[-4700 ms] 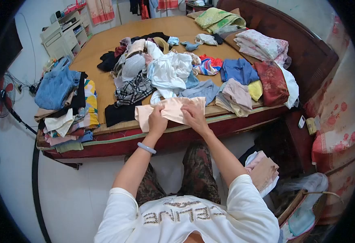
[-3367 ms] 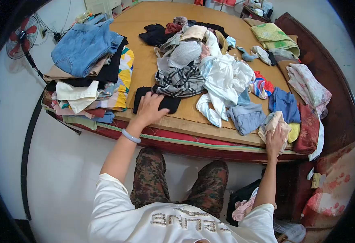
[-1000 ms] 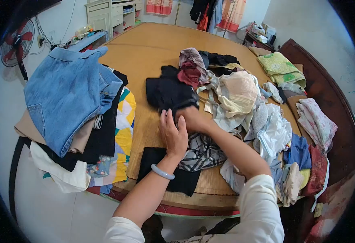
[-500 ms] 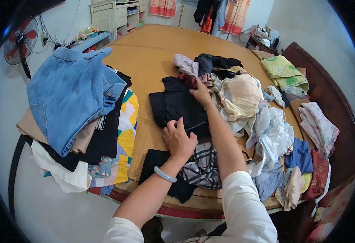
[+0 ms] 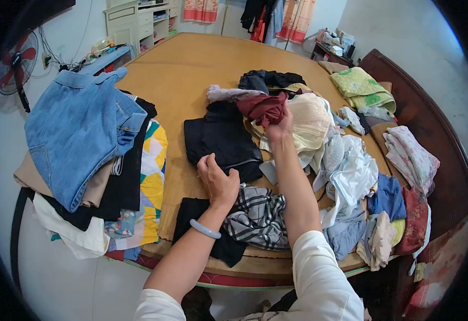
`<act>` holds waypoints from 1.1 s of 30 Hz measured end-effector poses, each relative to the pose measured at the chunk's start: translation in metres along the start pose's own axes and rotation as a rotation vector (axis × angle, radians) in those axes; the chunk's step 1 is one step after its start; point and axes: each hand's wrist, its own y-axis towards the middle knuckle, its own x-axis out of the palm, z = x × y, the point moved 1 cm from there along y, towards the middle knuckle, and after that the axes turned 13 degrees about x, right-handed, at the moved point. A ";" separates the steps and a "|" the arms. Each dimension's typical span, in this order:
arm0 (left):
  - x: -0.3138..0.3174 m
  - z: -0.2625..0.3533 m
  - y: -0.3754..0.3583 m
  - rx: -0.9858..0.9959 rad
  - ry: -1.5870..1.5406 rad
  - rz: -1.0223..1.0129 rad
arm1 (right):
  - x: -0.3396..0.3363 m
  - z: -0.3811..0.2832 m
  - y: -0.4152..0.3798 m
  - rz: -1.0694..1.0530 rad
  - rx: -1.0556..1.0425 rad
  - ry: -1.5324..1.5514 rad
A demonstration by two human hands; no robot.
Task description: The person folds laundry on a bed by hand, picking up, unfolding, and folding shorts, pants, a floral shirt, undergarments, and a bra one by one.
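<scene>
My right hand [image 5: 280,128] is closed around a crumpled maroon garment [image 5: 259,108], lifted at the edge of the clothes pile. A folded black garment [image 5: 220,143] lies flat in front of me. At its lower edge rests my left hand [image 5: 219,183], wearing a pale bangle at the wrist, with thumb and fingers apart and nothing held. Below it are a black-and-white plaid garment [image 5: 258,220] and another black cloth [image 5: 195,223], partly hidden by my left forearm. A cream garment [image 5: 308,124] sits just right of my right hand, and a lavender cloth [image 5: 224,93] lies beyond the black one.
On the left stands a tall stack topped by blue denim [image 5: 79,120]. Loose white and blue clothes [image 5: 354,171] spread along the right side. A folded green cloth [image 5: 363,88] lies near the dark wooden headboard [image 5: 405,101]. A fan [image 5: 16,69] stands at far left.
My right hand has pulled the maroon garment up out of the pile towards me, so more of it shows. My left hand stays at the black garment's edge. The view has shifted slightly right.
</scene>
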 end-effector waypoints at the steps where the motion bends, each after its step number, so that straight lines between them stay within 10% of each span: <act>1: 0.000 0.000 0.000 -0.004 -0.010 0.003 | 0.004 -0.001 -0.001 -0.052 -0.001 -0.005; 7: 0.001 -0.005 0.003 0.017 -0.021 0.062 | 0.025 -0.025 -0.004 -0.312 -0.122 0.194; 13: -0.004 -0.019 0.011 -0.085 0.003 0.132 | 0.067 -0.038 -0.046 -0.144 -0.309 -0.197; 16: -0.003 -0.018 0.011 0.023 0.008 0.165 | 0.060 -0.045 -0.016 -0.706 -0.111 0.222; 22: -0.019 0.029 0.012 0.631 -0.374 -0.073 | 0.055 -0.018 -0.005 -0.580 -0.019 0.401; 30: -0.008 0.004 0.015 0.108 -0.849 -0.315 | 0.106 0.019 -0.019 -0.078 -0.049 -0.073; 33: -0.012 -0.019 0.030 -0.352 -1.783 -0.142 | 0.101 0.005 -0.024 0.150 -0.194 -0.421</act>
